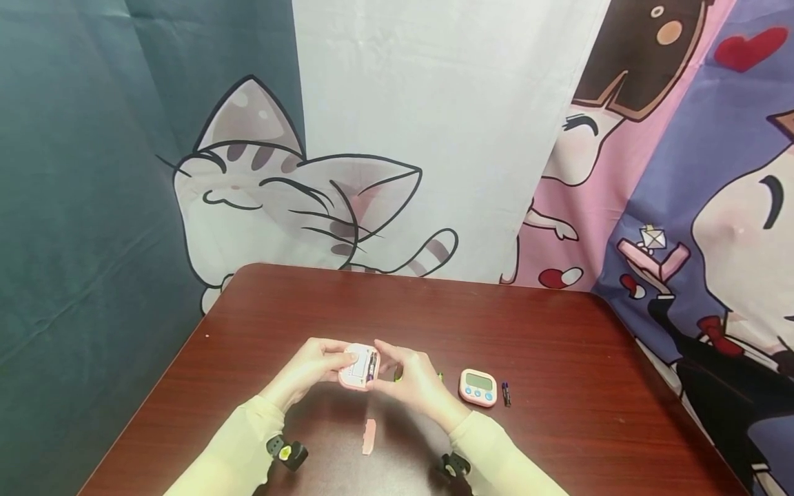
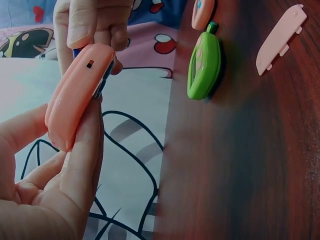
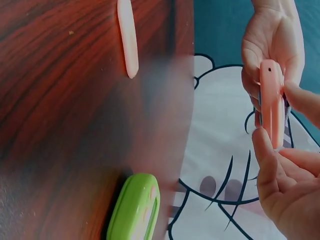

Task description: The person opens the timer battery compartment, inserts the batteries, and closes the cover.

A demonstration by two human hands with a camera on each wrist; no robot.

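Observation:
A pink-and-white digital timer [image 1: 355, 368] is held above the table, its white back facing up with the battery slot uncovered. Dark batteries [image 1: 373, 366] show in the slot along its right side. My left hand [image 1: 313, 365] grips the timer's left side, thumb on the back. On the other side, my right hand [image 1: 417, 380] holds the slot end between thumb and fingers, as its pink shell [image 3: 272, 100] shows in the right wrist view. The loose pink battery cover [image 1: 369, 437] lies on the table below the hands.
To the right lies a second pink timer [image 1: 478, 388], screen up, with a dark battery [image 1: 506, 394] beside it. A green timer [image 2: 205, 62], mostly hidden behind the right hand in the head view, rests on the brown table [image 1: 527, 331]. Printed curtains [image 1: 453, 103] hang behind.

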